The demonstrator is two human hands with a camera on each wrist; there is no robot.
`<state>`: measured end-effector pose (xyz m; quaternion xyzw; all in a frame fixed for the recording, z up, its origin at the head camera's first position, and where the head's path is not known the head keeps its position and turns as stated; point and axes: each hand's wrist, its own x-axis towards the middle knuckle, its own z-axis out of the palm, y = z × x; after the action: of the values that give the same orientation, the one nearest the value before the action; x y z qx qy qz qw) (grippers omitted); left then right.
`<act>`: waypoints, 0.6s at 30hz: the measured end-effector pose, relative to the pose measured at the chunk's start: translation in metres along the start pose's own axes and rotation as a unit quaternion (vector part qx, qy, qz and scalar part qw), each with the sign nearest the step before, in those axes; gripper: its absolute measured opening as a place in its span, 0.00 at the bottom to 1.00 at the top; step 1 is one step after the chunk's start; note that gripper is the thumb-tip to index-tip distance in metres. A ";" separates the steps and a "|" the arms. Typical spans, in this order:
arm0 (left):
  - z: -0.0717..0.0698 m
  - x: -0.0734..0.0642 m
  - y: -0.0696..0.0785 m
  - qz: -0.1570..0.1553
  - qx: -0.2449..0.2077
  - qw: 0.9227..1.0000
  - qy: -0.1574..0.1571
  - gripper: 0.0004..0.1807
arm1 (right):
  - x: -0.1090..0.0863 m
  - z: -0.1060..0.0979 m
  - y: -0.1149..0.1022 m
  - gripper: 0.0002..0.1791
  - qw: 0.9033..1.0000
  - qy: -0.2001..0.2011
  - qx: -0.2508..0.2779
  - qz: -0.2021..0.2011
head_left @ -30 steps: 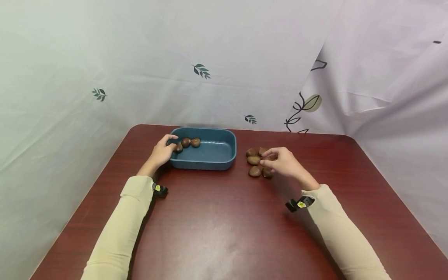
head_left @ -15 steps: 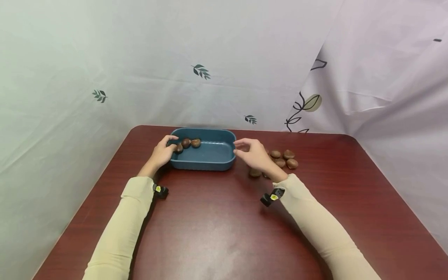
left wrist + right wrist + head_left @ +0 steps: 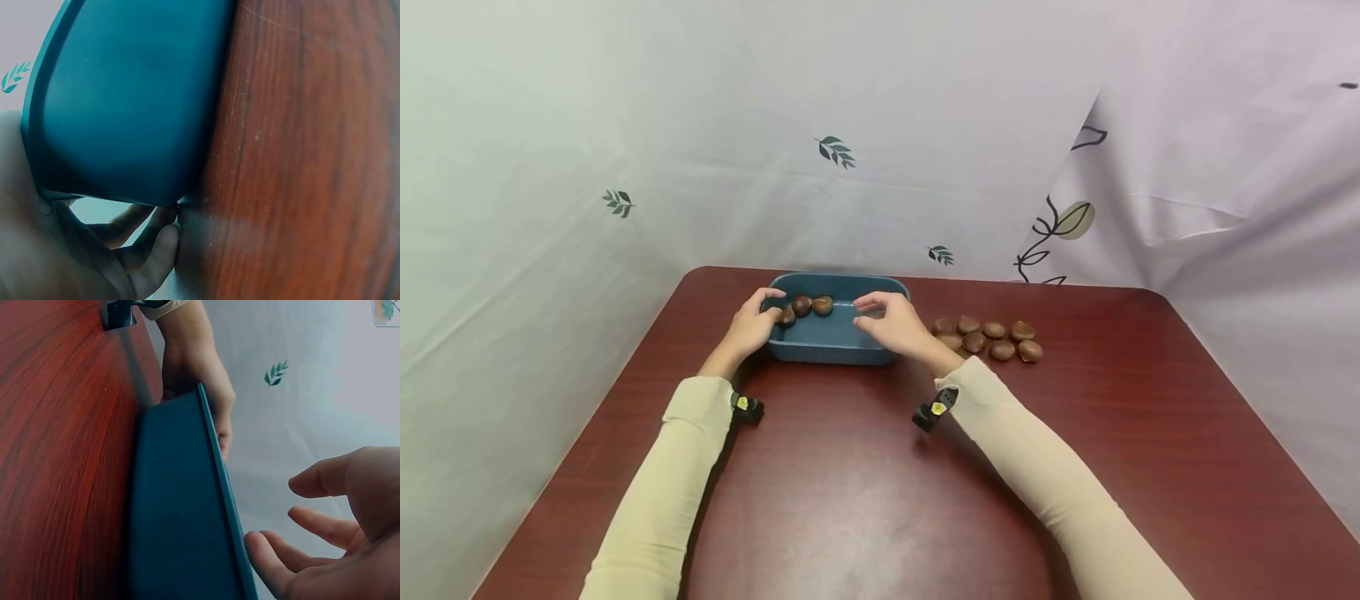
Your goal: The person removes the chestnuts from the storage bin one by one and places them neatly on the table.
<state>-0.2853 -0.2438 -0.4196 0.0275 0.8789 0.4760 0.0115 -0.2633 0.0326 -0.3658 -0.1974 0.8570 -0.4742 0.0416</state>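
Observation:
A blue plastic box (image 3: 820,354) stands near the table's back edge, with three brown chestnuts (image 3: 802,306) lying at its left end. My left hand (image 3: 747,329) grips that end, its thumb and forefinger over the rim. In the left wrist view, the other fingers (image 3: 156,250) curl by the box's outer wall. My right hand (image 3: 895,325) hovers over the right part of the box. Its thumb and fingers are spread, with nothing visible between them in the right wrist view. Several more chestnuts (image 3: 1002,350) lie on the table right of the box, some partly covered by the right wrist.
The dark red wooden table (image 3: 842,483) has rounded back corners. Behind and beside it hangs a pale cloth (image 3: 730,125) with leaf prints. Each wrist wears a black strapped camera, one at the left cuff (image 3: 700,400).
My right hand has moved left from the chestnuts on the table, past the box's right rim, to over its inside. The left hand has stayed at the box's left end.

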 end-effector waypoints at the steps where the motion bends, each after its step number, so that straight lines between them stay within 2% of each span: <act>1: 0.000 0.000 0.000 0.000 0.000 1.000 0.000 0.23 | 0.003 0.003 0.000 0.15 1.000 -0.003 0.003 0.002; 9: -0.001 -0.002 0.001 -0.004 0.002 1.000 0.000 0.23 | 0.022 0.023 -0.002 0.17 0.998 -0.023 0.038 0.036; 18: -0.001 0.000 0.001 -0.001 0.003 1.000 0.002 0.22 | 0.043 0.039 -0.001 0.18 0.996 -0.015 0.050 0.074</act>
<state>-0.2854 -0.2445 -0.4182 0.0258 0.8806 0.4730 0.0099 -0.2920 -0.0149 -0.3809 -0.1384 0.8436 -0.5092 0.0993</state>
